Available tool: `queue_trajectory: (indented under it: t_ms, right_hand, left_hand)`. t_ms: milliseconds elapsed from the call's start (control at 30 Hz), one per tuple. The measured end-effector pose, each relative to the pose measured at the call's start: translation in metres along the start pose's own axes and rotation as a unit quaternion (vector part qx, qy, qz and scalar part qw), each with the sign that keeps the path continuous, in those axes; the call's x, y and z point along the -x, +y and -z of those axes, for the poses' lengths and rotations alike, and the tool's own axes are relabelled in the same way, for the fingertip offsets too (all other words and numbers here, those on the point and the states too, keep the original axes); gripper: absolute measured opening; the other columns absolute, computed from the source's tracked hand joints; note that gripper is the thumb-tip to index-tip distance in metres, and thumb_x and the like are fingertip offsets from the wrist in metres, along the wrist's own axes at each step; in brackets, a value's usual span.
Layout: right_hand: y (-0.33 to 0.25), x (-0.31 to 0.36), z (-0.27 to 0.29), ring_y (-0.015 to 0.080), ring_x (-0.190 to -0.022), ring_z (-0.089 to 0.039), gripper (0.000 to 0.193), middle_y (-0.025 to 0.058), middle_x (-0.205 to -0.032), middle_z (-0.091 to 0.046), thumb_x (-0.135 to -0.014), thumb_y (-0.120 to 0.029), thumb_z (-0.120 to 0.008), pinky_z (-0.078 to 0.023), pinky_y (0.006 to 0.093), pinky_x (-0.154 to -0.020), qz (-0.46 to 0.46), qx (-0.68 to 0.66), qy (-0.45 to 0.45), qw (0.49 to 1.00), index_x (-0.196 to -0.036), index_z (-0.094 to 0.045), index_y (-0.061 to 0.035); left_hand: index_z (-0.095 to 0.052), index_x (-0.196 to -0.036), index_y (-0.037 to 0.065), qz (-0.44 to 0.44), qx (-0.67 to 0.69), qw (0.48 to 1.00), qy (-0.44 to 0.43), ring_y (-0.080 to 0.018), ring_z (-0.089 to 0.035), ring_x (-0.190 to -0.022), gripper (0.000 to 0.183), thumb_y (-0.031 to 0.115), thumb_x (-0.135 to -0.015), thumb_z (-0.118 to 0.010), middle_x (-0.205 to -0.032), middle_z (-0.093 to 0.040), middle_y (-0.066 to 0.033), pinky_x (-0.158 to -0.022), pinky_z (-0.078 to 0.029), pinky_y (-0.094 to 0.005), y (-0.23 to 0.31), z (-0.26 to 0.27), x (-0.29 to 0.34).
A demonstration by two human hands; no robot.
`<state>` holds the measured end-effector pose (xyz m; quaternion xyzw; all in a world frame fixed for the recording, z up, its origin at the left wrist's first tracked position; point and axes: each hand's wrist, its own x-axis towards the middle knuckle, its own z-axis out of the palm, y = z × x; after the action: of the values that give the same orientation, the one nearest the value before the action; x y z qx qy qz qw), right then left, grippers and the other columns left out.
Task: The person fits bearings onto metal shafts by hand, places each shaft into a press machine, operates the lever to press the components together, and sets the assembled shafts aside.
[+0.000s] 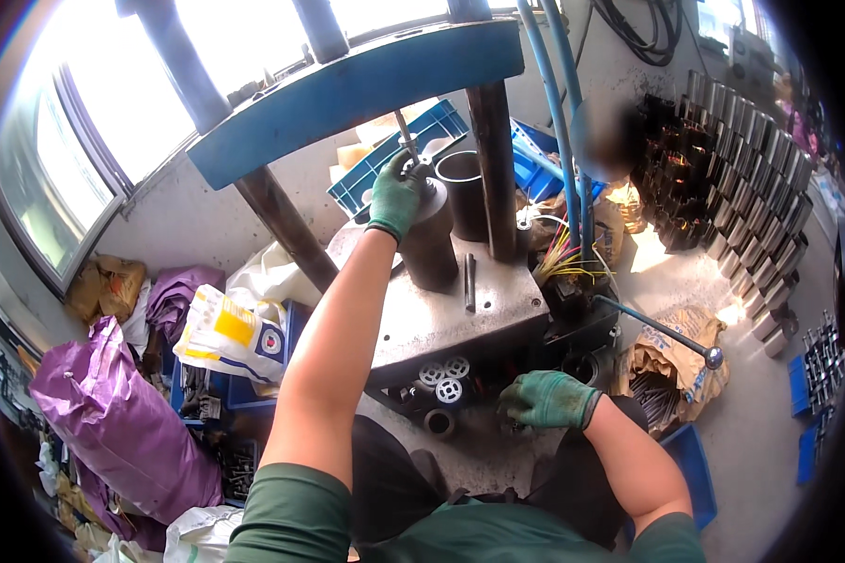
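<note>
The right hand (546, 401), gloved in green, is low before the metal bed (413, 328), fingers bent and close together; whether they hold anything I cannot tell. Left of it are a dark ring (439, 424) and slotted discs (450, 390), below the bed's near edge. At near left, a purple sack (122, 432) bulges near a white bag (230, 336) printed with a yellow block and a round blue emblem. On the right, a ball-ended lever (662, 328) juts over a paper sack (697, 333) whose blue print is too small to read.

Farther in, a short dark bar (469, 281) lies on the bed, just right of an upright dark cylinder (430, 249). The left hand (396, 199), gloved alike, is at this cylinder's top, fingers curled beside a hanging rod (406, 136); I cannot tell what they clamp. A left post (286, 220) and right post (493, 169) bound the working gap under a blue crossbeam (357, 98). An open-topped tube (465, 211) stands just beyond the cylinder; coloured wires (568, 258) crowd the right. Pale floor (648, 281) reaches toward stacked metal cylinders (751, 159) at far right.
</note>
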<state>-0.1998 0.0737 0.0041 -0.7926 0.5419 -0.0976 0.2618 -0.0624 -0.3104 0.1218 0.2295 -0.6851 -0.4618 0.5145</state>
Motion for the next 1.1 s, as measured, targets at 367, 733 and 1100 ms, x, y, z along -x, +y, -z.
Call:
queue_trajectory:
  t_ms: [367, 733, 1100]
  right_hand:
    - [-0.054, 0.129, 0.178, 0.0389, -0.096, -0.069, 0.038, 0.0165, -0.11, -0.073, -0.083, -0.026, -0.071, -0.055, 0.0479, -0.088, -0.135, 0.252, 0.141, 0.948, -0.113, -0.074, -0.0027]
    - [-0.021, 0.187, 0.094, 0.0394, -0.088, -0.073, 0.03, 0.0199, -0.092, -0.075, -0.083, -0.028, -0.068, -0.059, 0.0468, -0.081, -0.222, 0.133, 0.049, 0.965, -0.1, -0.079, -0.0053]
    - [-0.027, 0.181, 0.094, 0.0427, -0.085, -0.071, 0.027, 0.0221, -0.088, -0.073, -0.082, -0.024, -0.065, -0.058, 0.0496, -0.081, -0.271, 0.141, 0.07, 0.949, -0.095, -0.079, -0.0046]
  left_hand:
    - [-0.067, -0.134, 0.003, -0.009, -0.063, 0.997, 0.038, -0.0109, -0.069, -0.072, 0.042, 0.017, -0.096, -0.079, -0.091, -0.075, -0.0064, -0.067, -0.057, -0.028, 0.008, 0.006, 0.005]
    - [-0.069, -0.131, 0.003, 0.008, -0.062, 0.997, 0.039, -0.0112, -0.066, -0.067, 0.041, 0.021, -0.096, -0.08, -0.09, -0.075, -0.0071, -0.065, -0.056, -0.0295, 0.031, -0.008, 0.014]
    - [-0.063, -0.138, 0.002, 0.046, -0.017, 0.998, 0.024, -0.0124, -0.063, -0.064, 0.043, 0.003, -0.096, -0.076, -0.093, -0.075, -0.0086, -0.057, -0.056, -0.0283, 0.015, -0.003, 0.004]
